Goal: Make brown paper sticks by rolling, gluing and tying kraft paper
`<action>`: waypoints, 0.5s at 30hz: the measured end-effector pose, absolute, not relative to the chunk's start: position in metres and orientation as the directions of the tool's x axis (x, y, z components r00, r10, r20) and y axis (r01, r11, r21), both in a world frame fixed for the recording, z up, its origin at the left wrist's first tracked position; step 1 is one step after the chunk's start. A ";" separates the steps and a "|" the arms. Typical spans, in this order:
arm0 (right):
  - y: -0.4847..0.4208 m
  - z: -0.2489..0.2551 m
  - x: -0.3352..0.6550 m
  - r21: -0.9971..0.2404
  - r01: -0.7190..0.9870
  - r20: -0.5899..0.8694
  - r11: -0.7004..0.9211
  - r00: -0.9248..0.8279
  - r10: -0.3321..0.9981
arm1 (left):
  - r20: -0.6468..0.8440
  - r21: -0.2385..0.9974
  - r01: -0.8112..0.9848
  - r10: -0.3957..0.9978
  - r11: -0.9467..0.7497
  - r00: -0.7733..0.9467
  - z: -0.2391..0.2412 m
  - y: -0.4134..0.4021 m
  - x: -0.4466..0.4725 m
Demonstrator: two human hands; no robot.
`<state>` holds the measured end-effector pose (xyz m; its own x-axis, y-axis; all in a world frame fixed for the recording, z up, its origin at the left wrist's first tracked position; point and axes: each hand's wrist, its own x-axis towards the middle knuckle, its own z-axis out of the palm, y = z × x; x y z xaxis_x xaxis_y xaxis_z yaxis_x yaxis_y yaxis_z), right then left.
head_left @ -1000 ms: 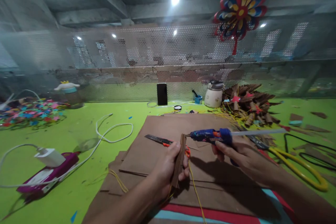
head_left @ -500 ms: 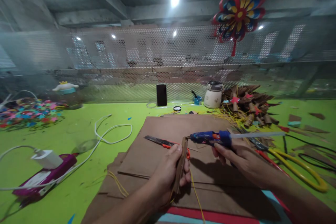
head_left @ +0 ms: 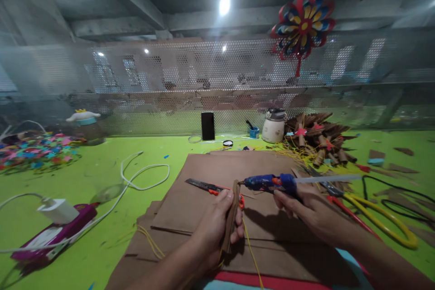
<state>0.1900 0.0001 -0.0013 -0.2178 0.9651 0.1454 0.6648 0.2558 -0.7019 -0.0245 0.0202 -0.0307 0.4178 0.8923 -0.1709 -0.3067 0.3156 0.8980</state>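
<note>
My left hand (head_left: 217, 226) is closed around a narrow folded strip of brown paper (head_left: 232, 217), held upright and slightly tilted. A yellow string (head_left: 252, 253) hangs below it. My right hand (head_left: 306, 206) grips a blue hot glue gun (head_left: 270, 183), whose nozzle points left at the strip's top edge; whether it touches cannot be made out. A clear glue stick (head_left: 328, 178) sticks out of the gun's back. Behind my left fingers lies a utility knife (head_left: 200, 185) with orange-red parts, on stacked brown paper sheets (head_left: 272, 163).
Yellow-handled scissors (head_left: 380, 217) and a black cord (head_left: 390, 190) lie right. A pile of rolled brown paper pieces (head_left: 316, 140) stands behind. Left are a purple power strip (head_left: 54, 235), a white cable (head_left: 149, 186) and colourful paper stars (head_left: 37, 152). A phone (head_left: 208, 126) leans at the back.
The view has shifted slightly, and the scene sits a little lower and further left. Both hands keep their hold, with the nozzle still at the strip's top end.
</note>
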 end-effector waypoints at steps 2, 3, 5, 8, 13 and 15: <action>-0.001 -0.002 0.190 -0.690 0.681 0.132 0.245 -0.215 0.968 | -0.165 0.901 -0.303 0.892 0.310 0.422 -0.030 0.020 -0.024; -0.002 -0.001 0.189 -0.682 0.690 0.129 0.243 -0.214 0.968 | -0.165 0.902 -0.302 0.891 0.310 0.422 -0.030 0.020 -0.024; -0.002 0.000 0.188 -0.671 0.701 0.123 0.243 -0.219 0.968 | -0.163 0.902 -0.301 0.891 0.308 0.425 -0.029 0.020 -0.024; -0.003 0.003 0.186 -0.673 0.693 0.122 0.257 -0.239 0.963 | -0.152 0.904 -0.303 0.888 0.302 0.434 -0.028 0.021 -0.024; -0.005 0.003 0.187 -0.671 0.693 0.118 0.265 -0.253 0.960 | -0.164 0.899 -0.302 0.885 0.316 0.436 -0.029 0.021 -0.025; -0.007 0.003 0.187 -0.672 0.690 0.118 0.269 -0.258 0.959 | -0.167 0.900 -0.302 0.887 0.316 0.429 -0.030 0.022 -0.025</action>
<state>0.1871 -0.0068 0.0026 -0.2584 0.9587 0.1185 0.6896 0.2690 -0.6723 -0.0249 0.0217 -0.0300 0.4294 0.8874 -0.1674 -0.3016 0.3156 0.8997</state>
